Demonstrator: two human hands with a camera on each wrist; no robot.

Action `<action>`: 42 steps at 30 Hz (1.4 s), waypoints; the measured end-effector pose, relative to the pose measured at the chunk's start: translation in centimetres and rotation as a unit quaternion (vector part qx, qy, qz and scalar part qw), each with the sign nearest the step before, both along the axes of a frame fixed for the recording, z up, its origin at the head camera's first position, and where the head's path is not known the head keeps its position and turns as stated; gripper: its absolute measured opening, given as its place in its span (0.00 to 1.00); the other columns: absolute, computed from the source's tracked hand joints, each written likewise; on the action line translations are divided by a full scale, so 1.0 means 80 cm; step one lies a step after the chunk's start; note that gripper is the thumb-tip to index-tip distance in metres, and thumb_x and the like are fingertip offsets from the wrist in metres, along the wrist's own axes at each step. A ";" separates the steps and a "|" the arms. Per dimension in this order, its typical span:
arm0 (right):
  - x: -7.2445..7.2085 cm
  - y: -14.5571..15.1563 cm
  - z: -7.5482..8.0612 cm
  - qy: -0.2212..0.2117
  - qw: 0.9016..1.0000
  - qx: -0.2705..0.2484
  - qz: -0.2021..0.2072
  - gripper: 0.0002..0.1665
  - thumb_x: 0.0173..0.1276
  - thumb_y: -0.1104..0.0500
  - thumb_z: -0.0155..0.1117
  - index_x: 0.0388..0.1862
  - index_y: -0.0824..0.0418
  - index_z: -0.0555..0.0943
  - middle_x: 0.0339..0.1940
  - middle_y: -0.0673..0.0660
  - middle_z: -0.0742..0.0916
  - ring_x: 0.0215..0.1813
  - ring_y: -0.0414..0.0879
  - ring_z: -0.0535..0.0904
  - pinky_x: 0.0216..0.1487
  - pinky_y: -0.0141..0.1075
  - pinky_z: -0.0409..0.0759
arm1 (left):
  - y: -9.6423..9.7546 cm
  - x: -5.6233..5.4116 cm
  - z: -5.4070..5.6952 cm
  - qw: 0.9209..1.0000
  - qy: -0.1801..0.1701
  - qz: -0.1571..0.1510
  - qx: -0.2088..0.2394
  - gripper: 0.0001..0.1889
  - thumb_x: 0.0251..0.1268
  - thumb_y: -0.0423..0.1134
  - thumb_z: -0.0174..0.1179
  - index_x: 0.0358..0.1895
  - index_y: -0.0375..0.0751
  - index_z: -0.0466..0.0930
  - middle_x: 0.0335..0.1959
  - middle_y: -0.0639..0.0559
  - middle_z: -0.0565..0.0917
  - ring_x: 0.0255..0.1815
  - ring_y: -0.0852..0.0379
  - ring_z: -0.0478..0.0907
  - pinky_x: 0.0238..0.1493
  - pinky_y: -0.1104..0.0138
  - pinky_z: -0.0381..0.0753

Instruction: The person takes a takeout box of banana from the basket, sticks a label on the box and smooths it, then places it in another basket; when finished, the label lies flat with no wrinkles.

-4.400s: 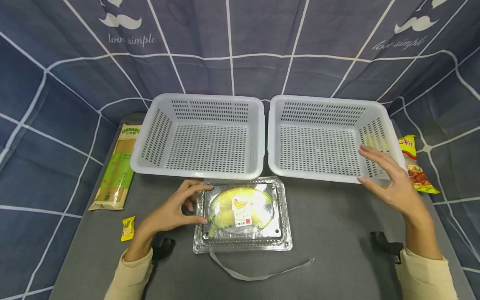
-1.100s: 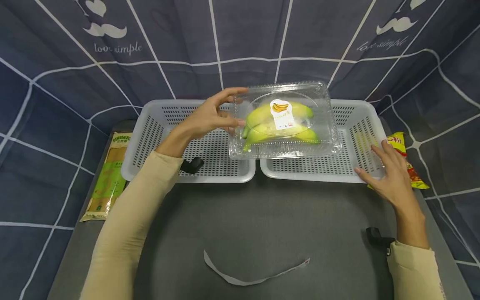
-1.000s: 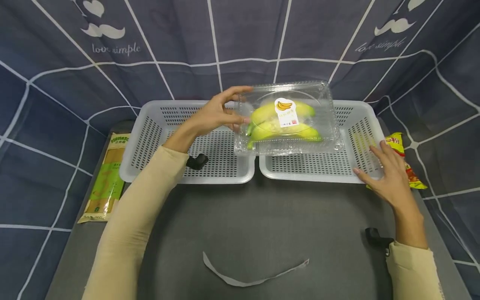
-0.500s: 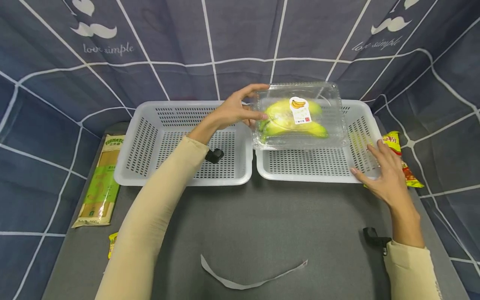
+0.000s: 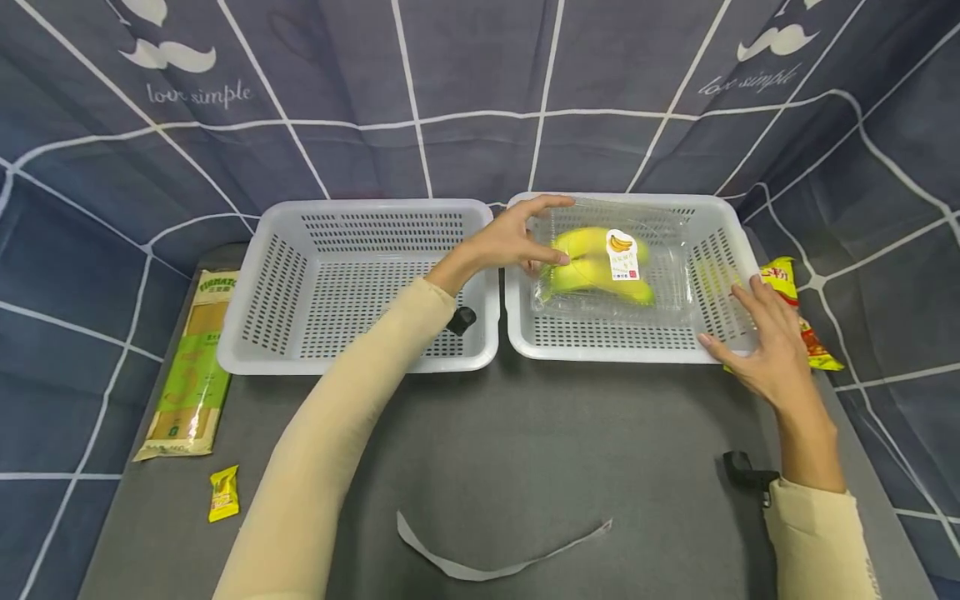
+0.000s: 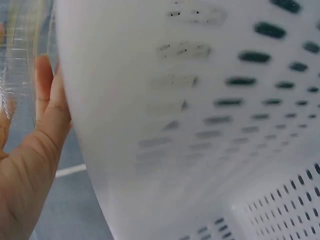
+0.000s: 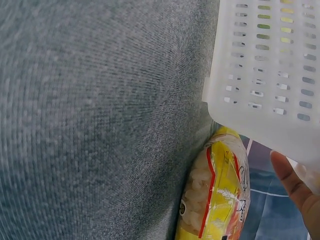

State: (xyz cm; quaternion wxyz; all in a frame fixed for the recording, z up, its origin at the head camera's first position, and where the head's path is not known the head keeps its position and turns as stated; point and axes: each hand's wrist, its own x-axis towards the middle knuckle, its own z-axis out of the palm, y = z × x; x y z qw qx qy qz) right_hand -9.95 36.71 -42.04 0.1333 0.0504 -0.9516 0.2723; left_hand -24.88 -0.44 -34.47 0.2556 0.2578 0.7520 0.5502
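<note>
My left hand [image 5: 517, 235] grips the left edge of a clear plastic clamshell box [image 5: 671, 283], fingers at the back corner and thumb on the lid. Yellow-green bananas [image 5: 577, 271] lie inside, under a white label [image 5: 622, 254]. The box sits within the outline of the right white slotted basket [image 5: 555, 346]. At that basket's right front corner, my right hand [image 5: 776, 354] rests with fingers extended by the rim. In the left wrist view, the left hand's fingers [image 6: 47, 105] show beside a basket wall, with the clear box's edge at far left.
The left white basket [image 5: 337, 367] stands beside the right one. At left are a pasta packet [image 5: 191, 367] and a small yellow wrapped item [image 5: 223, 493]. A yellow-red food bag [image 5: 806, 321] lies right of the baskets. A pale strip [image 5: 465, 572] lies in front.
My left hand has lifted the banana box off the table, carried it right over the baskets and lowered it into the right one. My right hand has settled at that basket's corner.
</note>
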 end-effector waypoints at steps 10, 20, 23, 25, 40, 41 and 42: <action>0.000 -0.002 -0.002 0.014 1.000 -0.005 0.005 0.47 0.55 0.48 0.72 0.72 0.62 0.68 0.78 0.63 0.62 0.79 0.63 0.52 0.77 0.58 0.45 | 0.015 -0.007 -0.026 0.996 0.066 0.001 -0.056 0.48 0.51 0.43 0.76 0.75 0.54 0.59 0.79 0.47 0.51 0.36 0.36 0.83 0.45 0.51 0.84; 0.000 -0.002 -0.002 -0.002 1.000 -0.005 0.003 0.47 0.56 0.47 0.71 0.73 0.61 0.67 0.79 0.61 0.60 0.80 0.61 0.50 0.77 0.59 0.41 | 0.011 -0.010 -0.026 0.941 0.243 0.003 -0.235 0.52 0.41 0.68 0.73 0.75 0.66 0.58 0.71 0.59 0.68 0.61 0.53 0.66 0.57 0.55 0.56; 0.001 -0.002 -0.002 -0.004 1.000 -0.006 0.000 0.47 0.57 0.47 0.71 0.73 0.61 0.67 0.80 0.60 0.60 0.80 0.61 0.50 0.77 0.60 0.42 | 0.009 -0.010 -0.029 0.923 0.264 0.010 -0.280 0.53 0.39 0.73 0.69 0.74 0.70 0.57 0.73 0.66 0.66 0.69 0.50 0.61 0.55 0.53 0.50; 0.001 -0.002 -0.002 -0.003 1.000 -0.005 -0.001 0.47 0.57 0.47 0.71 0.73 0.61 0.67 0.80 0.60 0.60 0.80 0.61 0.50 0.77 0.59 0.42 | 0.007 -0.011 -0.030 0.919 0.260 0.013 -0.295 0.53 0.39 0.75 0.68 0.74 0.71 0.57 0.73 0.68 0.66 0.73 0.46 0.56 0.58 0.50 0.46; 0.002 -0.003 -0.002 -0.016 1.000 0.000 -0.003 0.46 0.59 0.47 0.69 0.74 0.60 0.65 0.80 0.59 0.58 0.80 0.60 0.48 0.77 0.60 0.40 | 0.013 -0.009 -0.038 0.886 0.270 -0.010 -0.377 0.51 0.44 0.76 0.64 0.75 0.66 0.59 0.72 0.64 0.69 0.80 0.49 0.46 0.70 0.44 0.33; 0.002 -0.003 -0.002 -0.017 1.000 0.000 -0.003 0.46 0.59 0.47 0.69 0.74 0.60 0.65 0.80 0.59 0.58 0.80 0.60 0.47 0.77 0.60 0.40 | 0.013 -0.009 -0.038 0.886 0.269 -0.010 -0.377 0.51 0.44 0.76 0.64 0.75 0.65 0.59 0.72 0.64 0.69 0.79 0.48 0.47 0.70 0.44 0.34; 0.003 -0.003 -0.002 -0.017 1.000 0.000 -0.003 0.46 0.59 0.47 0.69 0.74 0.60 0.65 0.80 0.59 0.58 0.80 0.60 0.47 0.77 0.60 0.40 | 0.013 -0.009 -0.038 0.887 0.268 -0.010 -0.377 0.51 0.44 0.76 0.64 0.75 0.65 0.59 0.72 0.64 0.69 0.79 0.48 0.47 0.70 0.44 0.34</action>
